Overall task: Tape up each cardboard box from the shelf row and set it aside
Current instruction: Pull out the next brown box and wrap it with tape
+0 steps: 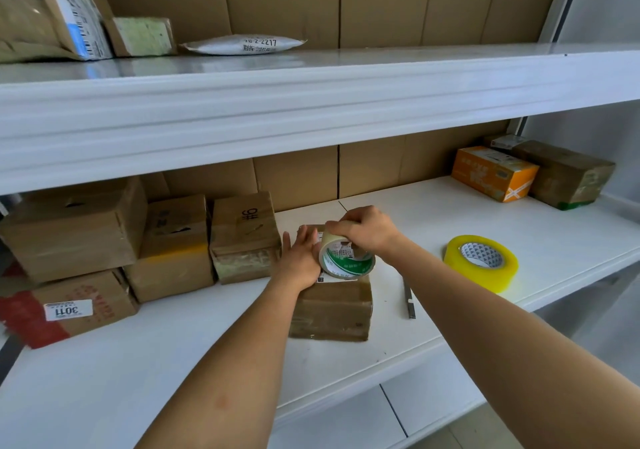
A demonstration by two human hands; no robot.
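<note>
- Head view: small cardboard box (331, 305) sits on the lower shelf (450, 213), out in front of the row, already glossy with tape on its near face.
- Left hand (300, 258), fingers straight and flat, presses on the box top at its left side. It steadies only by pressure, so a hard pull on the tape could slide or tip the box toward the shelf edge.
- Right hand (367, 230) is curled round a clear tape roll (346, 258) and holds it on edge over the box top, touching the left hand. Whether the tape end is already stuck down cannot be told, since the hands cover it.
- Risk: the roll tilts, so the strip may run skew, wrinkle, or miss the flap seam.
- Risk: the strip may catch the left fingers, which lie right beside the roll.
- Risk: the white label (337, 277) under the roll may get taped over crookedly.
- Cutter (408, 298) lies on the shelf just right of the box, blade state not readable. A reach across for it could nick the right forearm or knock it off.
- Yellow tape roll (481, 263) lies flat near the front edge and could be nudged off by an elbow sweep.
- Waiting brown boxes (173, 248) stand left in a row. Finished ones, an orange box (493, 173) among them, seem to sit far right.
</note>
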